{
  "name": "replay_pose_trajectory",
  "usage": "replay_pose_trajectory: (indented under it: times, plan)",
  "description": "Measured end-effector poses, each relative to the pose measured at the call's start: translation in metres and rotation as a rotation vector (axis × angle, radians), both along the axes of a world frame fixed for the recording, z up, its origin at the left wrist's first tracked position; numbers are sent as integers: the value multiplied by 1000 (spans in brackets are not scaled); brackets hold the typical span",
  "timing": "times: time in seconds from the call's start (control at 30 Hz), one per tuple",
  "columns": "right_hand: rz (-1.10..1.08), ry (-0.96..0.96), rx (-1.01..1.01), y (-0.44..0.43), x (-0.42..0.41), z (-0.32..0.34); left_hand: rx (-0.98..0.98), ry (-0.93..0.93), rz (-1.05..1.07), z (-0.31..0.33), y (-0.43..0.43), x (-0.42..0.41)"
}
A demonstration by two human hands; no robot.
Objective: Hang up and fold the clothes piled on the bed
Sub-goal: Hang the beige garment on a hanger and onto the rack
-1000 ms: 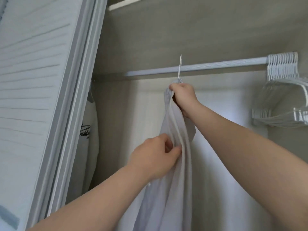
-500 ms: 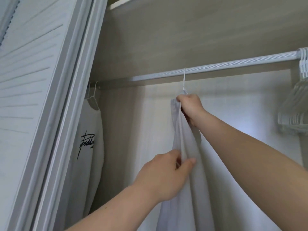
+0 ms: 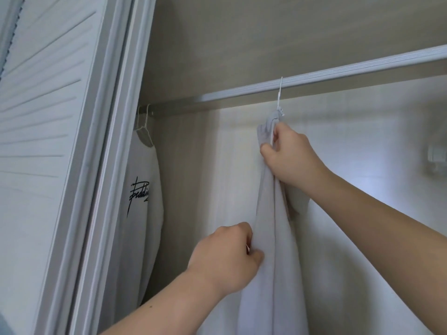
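The pale grey garment (image 3: 271, 218) hangs with its long axis vertical from a hanger hook (image 3: 280, 93) on the rail (image 3: 338, 71). The right grip (image 3: 290, 155) clutches its bunched top just below the hook. Further down, the left grip (image 3: 225, 257) pinches its edge.

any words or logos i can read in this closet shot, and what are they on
"Puddin", roughly: black script on the hanging white shirt; its end is hidden past the shirt's edge, so the reading is uncertain.
No text shows on the grey garment, rail or door.
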State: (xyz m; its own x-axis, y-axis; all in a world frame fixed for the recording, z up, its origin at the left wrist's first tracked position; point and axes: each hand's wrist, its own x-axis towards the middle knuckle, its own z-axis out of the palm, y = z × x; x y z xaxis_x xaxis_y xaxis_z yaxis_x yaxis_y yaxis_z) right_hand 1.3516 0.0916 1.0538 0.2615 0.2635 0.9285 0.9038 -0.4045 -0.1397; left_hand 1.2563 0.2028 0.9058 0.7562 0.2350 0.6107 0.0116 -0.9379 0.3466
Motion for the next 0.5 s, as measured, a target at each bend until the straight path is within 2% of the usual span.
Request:
replay_pose_trajectory:
  times: [0.5]
  plan:
    - [342, 126, -43, 145, 36, -6, 20, 37, 248, -6, 76, -16]
